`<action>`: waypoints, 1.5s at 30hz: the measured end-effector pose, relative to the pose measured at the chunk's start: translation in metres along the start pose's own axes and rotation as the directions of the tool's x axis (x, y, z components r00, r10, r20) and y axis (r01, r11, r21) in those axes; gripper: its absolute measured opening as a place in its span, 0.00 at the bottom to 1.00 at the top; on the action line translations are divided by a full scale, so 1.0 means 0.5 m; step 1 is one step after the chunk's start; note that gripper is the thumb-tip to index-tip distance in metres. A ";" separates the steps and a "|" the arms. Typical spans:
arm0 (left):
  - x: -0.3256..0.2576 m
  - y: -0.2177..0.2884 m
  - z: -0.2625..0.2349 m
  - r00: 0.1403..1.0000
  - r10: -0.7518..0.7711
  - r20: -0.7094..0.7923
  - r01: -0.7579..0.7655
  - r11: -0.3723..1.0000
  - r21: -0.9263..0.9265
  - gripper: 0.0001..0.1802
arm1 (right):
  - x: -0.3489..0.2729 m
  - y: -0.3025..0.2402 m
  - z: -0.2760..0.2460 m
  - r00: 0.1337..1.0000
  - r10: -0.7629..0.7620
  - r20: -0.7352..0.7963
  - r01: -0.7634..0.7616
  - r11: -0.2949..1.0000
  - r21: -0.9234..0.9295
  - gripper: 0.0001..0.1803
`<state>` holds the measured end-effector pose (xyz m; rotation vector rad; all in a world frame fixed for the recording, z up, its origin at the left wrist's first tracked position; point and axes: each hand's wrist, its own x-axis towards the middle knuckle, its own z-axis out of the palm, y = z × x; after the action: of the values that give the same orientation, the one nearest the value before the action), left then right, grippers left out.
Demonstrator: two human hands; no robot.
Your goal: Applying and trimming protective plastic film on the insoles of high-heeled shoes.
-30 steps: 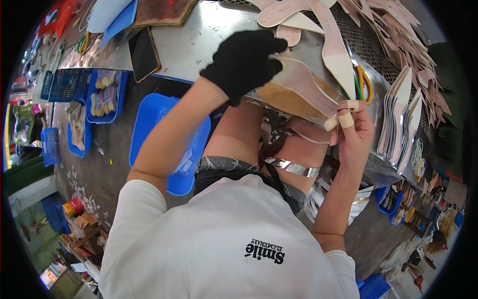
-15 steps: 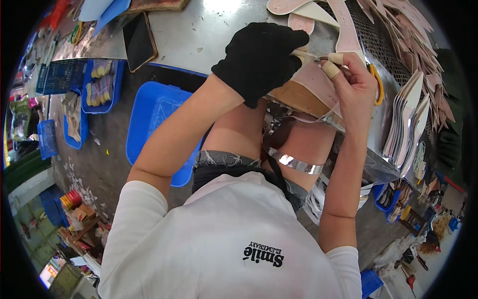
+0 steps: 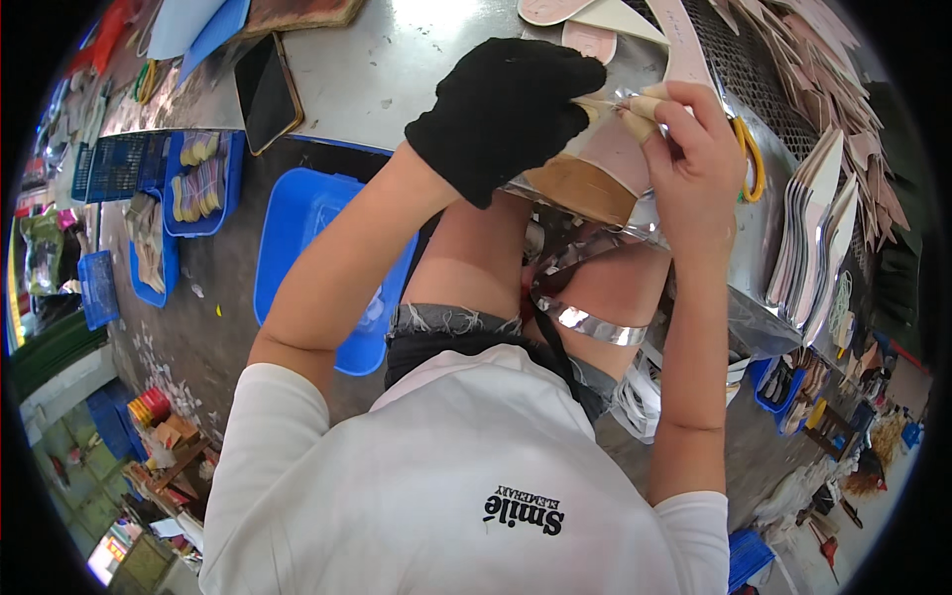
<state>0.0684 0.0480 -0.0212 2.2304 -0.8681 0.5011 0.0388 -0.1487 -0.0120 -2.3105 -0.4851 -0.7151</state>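
My left hand (image 3: 506, 119), in a black knit glove, is closed at the table edge, with a small pale edge (image 3: 592, 103) showing between its thumb and fingers. Facing it, my right hand (image 3: 694, 149) is bare with pale covers on its fingertips, and these pinch together on something too small to name. The fingertips of the two hands nearly meet. Just below them a pale pink flat piece (image 3: 612, 157) lies over a brown board (image 3: 580, 190). A shiny silver strip (image 3: 595, 325) loops down over my thigh.
Pink and white sole-shaped pieces (image 3: 684, 45) lie beyond my hands, with a stack (image 3: 808, 238) at right. Yellow-handled scissors (image 3: 751, 164) are beside my right hand. A phone (image 3: 268, 94) rests at the table's left edge, above a blue bin (image 3: 297, 233).
Both hands have shifted slightly up and left in the picture, as the view moved a little. The right fingers have closed nearer to the left glove. Less of the pink piece shows below.
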 end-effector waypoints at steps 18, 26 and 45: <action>0.028 0.030 0.001 0.971 0.191 0.143 -0.202 0.977 0.069 0.12 | 0.010 0.019 -0.093 0.827 0.400 0.395 -0.515 0.821 0.248 0.05; 0.029 0.043 0.005 0.961 0.204 0.186 -0.217 0.975 0.053 0.11 | -0.033 -0.004 -0.061 0.957 0.254 0.138 -0.249 0.967 -0.048 0.04; 0.044 0.040 0.053 0.917 0.309 0.254 -0.346 0.931 0.115 0.18 | -0.032 -0.018 -0.098 0.861 0.402 0.311 -0.364 0.915 -0.176 0.08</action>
<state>0.0724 0.0085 -0.0185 2.3276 -1.3851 0.4817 0.0038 -0.1782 0.0136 -2.5418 -0.1202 -0.1464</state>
